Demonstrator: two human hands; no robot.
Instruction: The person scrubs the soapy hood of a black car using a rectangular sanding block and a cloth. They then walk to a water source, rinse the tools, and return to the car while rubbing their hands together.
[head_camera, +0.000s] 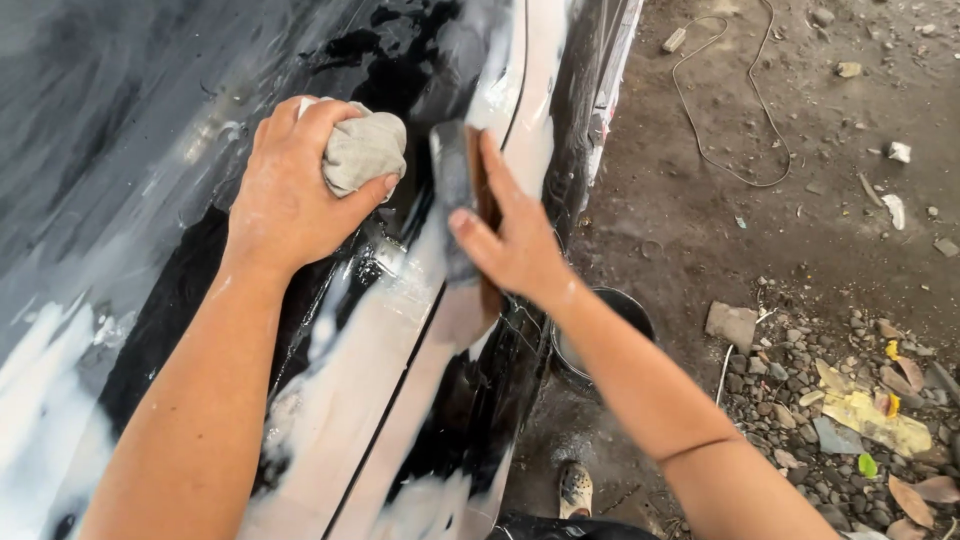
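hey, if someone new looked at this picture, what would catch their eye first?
Two bare hands pressed on a wet, glossy black car panel that fills the left. The left hand grips a bunched grey cloth; the right hand presses a flat sanding block beside a seam. Below the right forearm, a dark bucket sits on littered dirt ground.

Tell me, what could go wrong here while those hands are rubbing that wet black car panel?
The right hand presses a flat sanding block beside a panel seam; it might catch there or rub unevenly. The left hand grips a grey rag on the slick, wet panel, so it could slip. A dark bucket sits near the person's foot and might get kicked over.
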